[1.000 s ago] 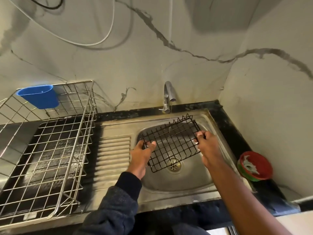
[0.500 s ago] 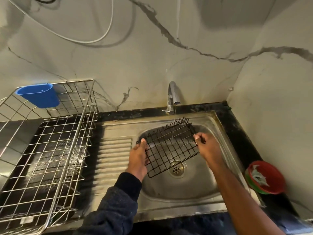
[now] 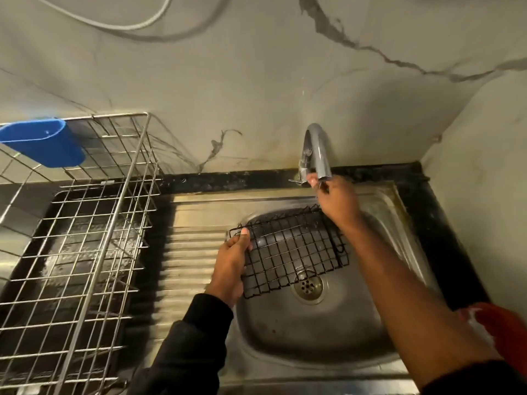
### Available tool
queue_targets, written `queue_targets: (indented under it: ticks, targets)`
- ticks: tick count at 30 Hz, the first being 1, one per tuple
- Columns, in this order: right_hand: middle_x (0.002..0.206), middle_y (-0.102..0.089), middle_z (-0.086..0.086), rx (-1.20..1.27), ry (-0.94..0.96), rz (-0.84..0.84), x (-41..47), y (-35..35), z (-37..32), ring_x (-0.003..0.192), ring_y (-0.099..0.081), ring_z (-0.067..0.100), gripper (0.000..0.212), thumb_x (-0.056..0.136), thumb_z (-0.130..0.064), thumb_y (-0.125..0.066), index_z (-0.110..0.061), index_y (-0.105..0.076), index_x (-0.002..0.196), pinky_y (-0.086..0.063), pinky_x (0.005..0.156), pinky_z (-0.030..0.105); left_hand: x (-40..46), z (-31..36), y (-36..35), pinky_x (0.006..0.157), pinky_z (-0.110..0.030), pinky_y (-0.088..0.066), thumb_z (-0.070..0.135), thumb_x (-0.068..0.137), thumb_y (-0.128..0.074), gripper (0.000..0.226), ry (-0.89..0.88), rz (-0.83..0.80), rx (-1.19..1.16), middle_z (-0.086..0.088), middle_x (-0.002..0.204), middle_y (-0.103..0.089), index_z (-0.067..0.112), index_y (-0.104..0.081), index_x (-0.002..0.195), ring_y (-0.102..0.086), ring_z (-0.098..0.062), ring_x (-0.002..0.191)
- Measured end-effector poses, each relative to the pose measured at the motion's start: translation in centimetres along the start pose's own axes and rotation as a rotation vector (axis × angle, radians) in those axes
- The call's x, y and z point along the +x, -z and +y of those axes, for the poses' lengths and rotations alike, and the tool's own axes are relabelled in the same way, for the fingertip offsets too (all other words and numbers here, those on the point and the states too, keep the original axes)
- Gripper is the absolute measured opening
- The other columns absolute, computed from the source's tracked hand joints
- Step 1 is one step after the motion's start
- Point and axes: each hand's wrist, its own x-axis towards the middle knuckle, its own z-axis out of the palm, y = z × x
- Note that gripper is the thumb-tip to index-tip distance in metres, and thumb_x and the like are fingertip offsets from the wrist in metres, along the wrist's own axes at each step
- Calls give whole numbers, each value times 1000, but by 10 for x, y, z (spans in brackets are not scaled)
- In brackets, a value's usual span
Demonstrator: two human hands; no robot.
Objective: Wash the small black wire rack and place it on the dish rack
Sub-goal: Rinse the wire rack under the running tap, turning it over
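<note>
We see two arms dressed unevenly. The left hand [image 3: 232,266] comes out of a long dark sleeve [image 3: 185,346] of thick, slightly fuzzy fabric (black or very dark navy, we cannot tell which), ending in a snug ribbed cuff at the wrist. The right hand [image 3: 336,202] and forearm are bare, with only a dark sleeve edge [image 3: 470,380] at the near right corner.

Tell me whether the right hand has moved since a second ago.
Yes. The right hand left the black wire rack and rose to the tap.
</note>
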Motion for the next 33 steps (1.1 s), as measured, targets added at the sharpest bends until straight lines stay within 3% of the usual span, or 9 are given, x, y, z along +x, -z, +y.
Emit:
queue_targets:
  ticks: [3,6,11,13,17,23,27,31,33]
  targets:
    - [121,-71,0,170,-32,-191,40,-20,8,105,-65,12,26,102,-29,-56,-19,-70,122,-53,88,25,14,1,1,40,-16,-41,32,106,-51,40,11,-52,7,4,57,-52,19,-47,69,-52,-7,45]
    - [132,-66,0,100,81,-391,67,-45,27,122,-60,14,31,101,-34,-56,-24,-66,129,-48,108,39,24,1,0,42,-16,-41,31,107,-50,38,3,-75,19,7,56,-47,18,-47,71,-47,-3,44]
    - [96,-72,-22,127,146,-448,86,-53,43,95,-67,0,17,102,-18,-57,-16,-73,106,-55,94,28,36,2,4,49,-18,-40,40,103,-54,35,-9,-82,33,0,68,-43,22,-55,73,-43,-9,58]
    - [97,-75,-9,375,36,-430,82,-39,44,96,-70,9,25,102,-25,-55,-5,-70,100,-55,89,28,38,1,5,57,-26,-38,41,103,-55,34,-6,-87,23,-6,74,-44,19,-58,78,-42,-16,66]
    - [112,-75,11,592,-79,-321,65,-18,41,110,-68,29,25,92,-41,-64,-19,-75,93,-52,98,39,37,-1,5,54,-24,-37,39,104,-53,39,-10,-89,48,-5,68,-42,21,-51,70,-42,-13,59]
    - [114,-74,-2,453,-207,-160,46,-8,46,103,-68,8,25,102,-13,-53,-17,-69,120,-55,97,37,26,-1,5,62,-31,-34,44,103,-53,41,-11,-91,66,-2,69,-43,25,-52,66,-41,-14,64]
    - [119,-70,4,162,-231,58,-16,13,37,101,-65,13,30,105,-27,-50,-18,-63,130,-49,79,23,17,3,7,55,-29,-30,43,103,-54,33,3,-63,13,5,68,-48,23,-59,77,-41,-10,58]
    - [98,-64,-5,101,-327,34,-92,20,26,85,-59,9,39,102,-47,-47,-16,-60,123,-35,63,15,-1,5,18,65,-32,-40,45,97,-63,35,10,-18,-75,6,81,-64,13,-69,109,-54,-13,72]
    - [99,-60,-7,184,-410,-4,-114,26,21,85,-56,7,45,100,-54,-47,-18,-55,126,-35,63,19,-17,8,19,62,-29,-42,39,101,-58,23,-4,-32,-43,9,75,-63,18,-66,96,-55,-8,63]
